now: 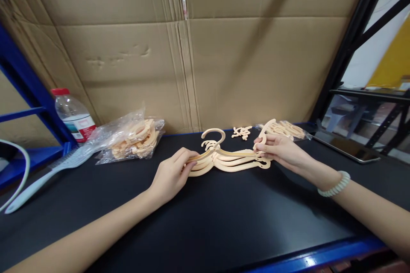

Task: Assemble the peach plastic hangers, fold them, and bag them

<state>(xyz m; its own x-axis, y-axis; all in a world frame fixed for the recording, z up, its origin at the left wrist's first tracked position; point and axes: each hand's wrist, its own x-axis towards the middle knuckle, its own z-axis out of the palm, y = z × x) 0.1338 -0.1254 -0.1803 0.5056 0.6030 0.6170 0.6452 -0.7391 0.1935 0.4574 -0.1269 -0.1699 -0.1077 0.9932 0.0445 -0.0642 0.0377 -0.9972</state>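
My left hand [171,175] is pinching the left end of the top hanger [233,153] between thumb and fingers, so the hanger is reaching out from my fingertips toward my right hand [285,151]. Its hook [221,134] is rising between my two hands. My right thumb and fingers are closing on the lower end of a pale curved piece [268,128], right at the hanger's right end; I cannot tell whether the two are joined. More hangers [238,167] of the same colour are lying just under the top one, on the black table [192,230]. Small pale parts [241,132] are sitting beyond, near my right hand, beside a flat plastic bag [283,129]. A fuller bag [137,138] is resting beyond my left hand, with a brush [72,160] and a bottle [75,115] farther left.
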